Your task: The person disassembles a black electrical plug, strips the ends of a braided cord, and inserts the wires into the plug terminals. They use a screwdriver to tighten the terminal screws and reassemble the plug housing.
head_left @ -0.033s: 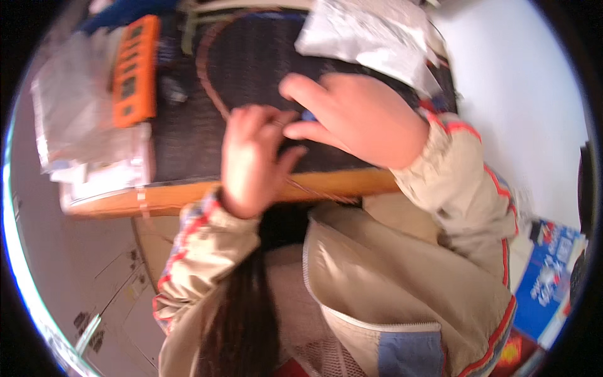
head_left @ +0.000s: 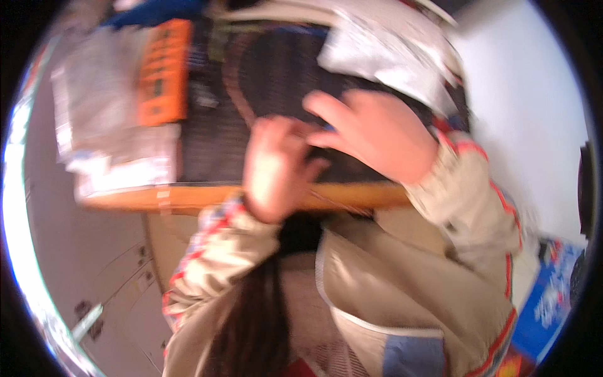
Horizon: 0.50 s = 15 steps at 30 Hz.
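Note:
My left hand (head_left: 276, 166) is above the dark mat (head_left: 207, 160), its fingers curled around a thin reddish-brown cord (head_left: 233, 88). The cord arcs from the back of the mat into these fingers and shows again at the table's front edge. Close on the right, my right hand (head_left: 383, 135) hovers with forefinger and thumb stretched apart. Its thumb tip reaches toward the left fingertips; blur hides whether they touch. A small blue spot shows behind the right thumb, too smeared to name.
An orange panel with dark slots (head_left: 164, 75) and clear plastic bags (head_left: 100, 94) lie at the left. A white crumpled bag (head_left: 383, 60) sits at the back right. The table's wooden edge (head_left: 157, 199) runs in front; a white wall (head_left: 521, 113) stands at the right.
The whole view has shifted, so everything appears farther right and slightly lower. My hands keep nearly the same pose relative to each other.

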### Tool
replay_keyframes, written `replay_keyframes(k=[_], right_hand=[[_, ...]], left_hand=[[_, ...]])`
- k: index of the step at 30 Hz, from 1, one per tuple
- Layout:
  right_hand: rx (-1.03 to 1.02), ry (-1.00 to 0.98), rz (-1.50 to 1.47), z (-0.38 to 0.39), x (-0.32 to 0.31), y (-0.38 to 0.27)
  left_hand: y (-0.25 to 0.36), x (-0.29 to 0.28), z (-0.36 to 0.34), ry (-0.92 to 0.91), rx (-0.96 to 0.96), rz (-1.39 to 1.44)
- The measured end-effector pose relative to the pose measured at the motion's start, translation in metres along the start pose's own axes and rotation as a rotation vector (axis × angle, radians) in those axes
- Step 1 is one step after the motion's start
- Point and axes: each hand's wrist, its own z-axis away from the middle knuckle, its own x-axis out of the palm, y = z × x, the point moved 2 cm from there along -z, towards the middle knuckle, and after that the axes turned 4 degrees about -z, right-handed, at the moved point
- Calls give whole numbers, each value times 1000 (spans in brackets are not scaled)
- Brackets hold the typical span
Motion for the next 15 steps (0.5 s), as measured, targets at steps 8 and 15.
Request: replay_keyframes(k=[8,15], right_hand=[[-40,-158,-223,-8,-17,-14],[37,-34,-207,-4,-6,-3]], left_hand=[[3,18,-2,124,-14,83],[2,28,2,134,-4,64]])
